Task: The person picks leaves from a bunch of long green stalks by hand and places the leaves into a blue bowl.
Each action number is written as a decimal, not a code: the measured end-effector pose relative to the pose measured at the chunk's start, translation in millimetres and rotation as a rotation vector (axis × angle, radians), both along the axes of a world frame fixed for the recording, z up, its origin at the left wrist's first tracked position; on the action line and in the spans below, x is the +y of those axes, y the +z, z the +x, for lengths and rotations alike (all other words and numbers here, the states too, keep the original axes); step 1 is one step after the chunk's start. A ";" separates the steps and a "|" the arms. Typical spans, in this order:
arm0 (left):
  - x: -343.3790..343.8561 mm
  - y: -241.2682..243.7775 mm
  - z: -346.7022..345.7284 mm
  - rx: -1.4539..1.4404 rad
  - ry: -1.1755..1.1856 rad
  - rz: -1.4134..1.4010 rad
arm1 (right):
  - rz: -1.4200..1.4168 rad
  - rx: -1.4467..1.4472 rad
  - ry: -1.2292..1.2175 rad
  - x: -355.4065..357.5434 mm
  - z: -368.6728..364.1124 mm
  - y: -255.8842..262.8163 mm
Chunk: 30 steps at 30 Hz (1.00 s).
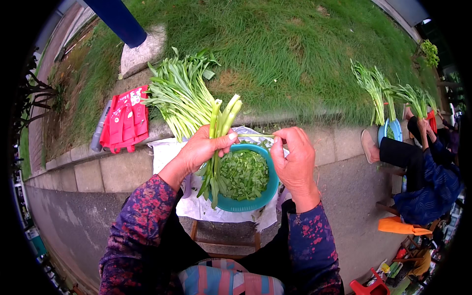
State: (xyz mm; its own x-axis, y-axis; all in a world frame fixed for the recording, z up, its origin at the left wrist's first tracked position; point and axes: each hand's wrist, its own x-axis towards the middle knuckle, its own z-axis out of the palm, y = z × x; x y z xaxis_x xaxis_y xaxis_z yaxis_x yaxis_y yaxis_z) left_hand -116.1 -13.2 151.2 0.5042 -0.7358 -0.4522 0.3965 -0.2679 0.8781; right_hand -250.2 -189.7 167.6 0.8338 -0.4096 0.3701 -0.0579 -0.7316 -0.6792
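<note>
My left hand grips a small bunch of water spinach stems, their cut ends pointing up and leaves hanging below. Between the fingertips of my right hand is the end of a thin green stem, which stretches across to my left hand. Below both hands a teal plastic basin holds chopped green leaves and stem pieces. White sheeting lies under the basin. A large pile of leafy water spinach rests beyond my left hand, on the kerb and sheeting.
A red bag and a grey cylindrical object lie at left on the kerb. A blue post stands behind on a stone base. At right, a seated person has a light-blue basin; a red stool is lower right.
</note>
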 end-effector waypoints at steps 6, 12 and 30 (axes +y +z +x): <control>-3.5 7.5 -4.2 -0.003 0.025 0.048 | 0.177 -0.064 -0.078 6.0 4.1 -1.8; -8.8 7.4 -7.5 0.096 0.078 -0.036 | 0.486 -0.029 -0.190 8.4 5.0 -4.6; -0.1 4.5 7.6 0.319 0.218 -0.226 | 1.136 -0.061 -0.097 -16.0 -5.5 5.4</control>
